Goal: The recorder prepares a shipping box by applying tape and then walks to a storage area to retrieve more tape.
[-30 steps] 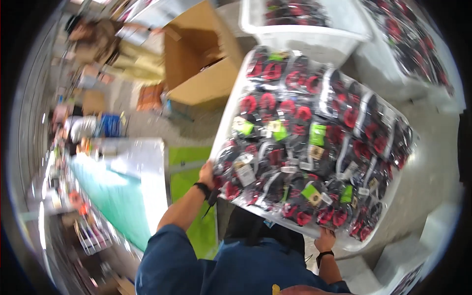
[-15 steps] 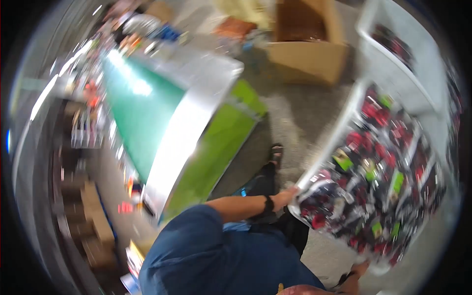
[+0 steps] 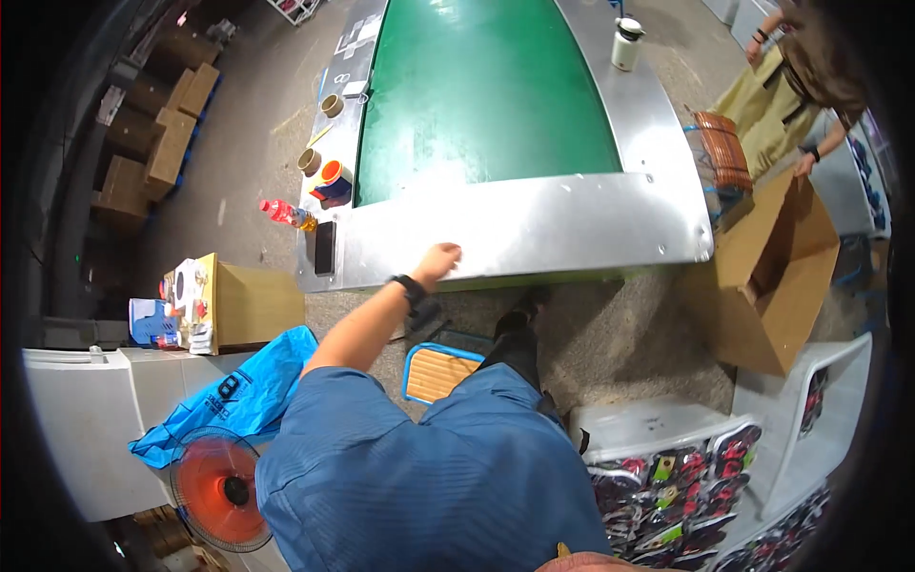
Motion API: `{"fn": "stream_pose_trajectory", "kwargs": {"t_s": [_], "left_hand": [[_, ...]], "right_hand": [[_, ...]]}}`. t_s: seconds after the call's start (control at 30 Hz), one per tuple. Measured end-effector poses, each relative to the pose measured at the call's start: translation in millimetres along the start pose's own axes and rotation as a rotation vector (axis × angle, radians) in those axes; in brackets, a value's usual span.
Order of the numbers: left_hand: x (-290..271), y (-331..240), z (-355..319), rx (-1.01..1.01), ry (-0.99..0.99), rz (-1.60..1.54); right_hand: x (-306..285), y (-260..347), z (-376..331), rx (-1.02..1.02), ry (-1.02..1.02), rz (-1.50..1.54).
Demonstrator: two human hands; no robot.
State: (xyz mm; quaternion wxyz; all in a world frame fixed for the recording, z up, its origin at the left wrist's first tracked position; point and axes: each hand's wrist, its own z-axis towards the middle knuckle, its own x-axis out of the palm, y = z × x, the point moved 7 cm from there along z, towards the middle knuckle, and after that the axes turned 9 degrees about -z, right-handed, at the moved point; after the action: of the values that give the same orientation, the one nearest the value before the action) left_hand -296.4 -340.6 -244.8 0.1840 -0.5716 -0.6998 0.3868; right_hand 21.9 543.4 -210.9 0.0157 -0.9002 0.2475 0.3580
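Observation:
My left hand (image 3: 440, 262) is over the near metal edge of a table with a green conveyor belt (image 3: 486, 95). Its fingers are loosely curled in, and nothing shows in them. Left of the hand on the metal frame (image 3: 410, 234) lie a black phone (image 3: 325, 248), a bottle with a red cap (image 3: 286, 214), an orange-and-blue cup (image 3: 331, 177) and tape rolls (image 3: 309, 160). My right hand is out of view. At my lower right, a white bin (image 3: 648, 417) holds several clear-bagged red and black items (image 3: 677, 486) that look like sandals.
A woven-top stool (image 3: 440, 372) stands below the table edge. An orange fan (image 3: 221, 491) and a blue bag (image 3: 238, 396) are at left. At right, another person (image 3: 829, 67) touches an open cardboard box (image 3: 762, 286). A white flask (image 3: 625, 45) stands on the frame.
The view has swung from the bin to the table's end. My left hand has let go of the bin rim and moved to the table edge. My right hand has left the view.

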Motion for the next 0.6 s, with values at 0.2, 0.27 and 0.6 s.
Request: {"fn": "stream_pose_trajectory", "kwargs": {"t_s": [0.2, 0.27, 0.6], "left_hand": [[-261, -57, 74, 0.117, -0.739, 0.572], [-297, -72, 100, 0.107, -0.893, 0.696], [-378, -65, 137, -0.025, -0.856, 1.137]], "right_hand": [[-37, 194, 19, -0.115, 0.161, 0.078], [-40, 254, 25, -0.137, 0.189, 0.139], [-108, 462, 63, -0.002, 0.114, 0.459]]}}
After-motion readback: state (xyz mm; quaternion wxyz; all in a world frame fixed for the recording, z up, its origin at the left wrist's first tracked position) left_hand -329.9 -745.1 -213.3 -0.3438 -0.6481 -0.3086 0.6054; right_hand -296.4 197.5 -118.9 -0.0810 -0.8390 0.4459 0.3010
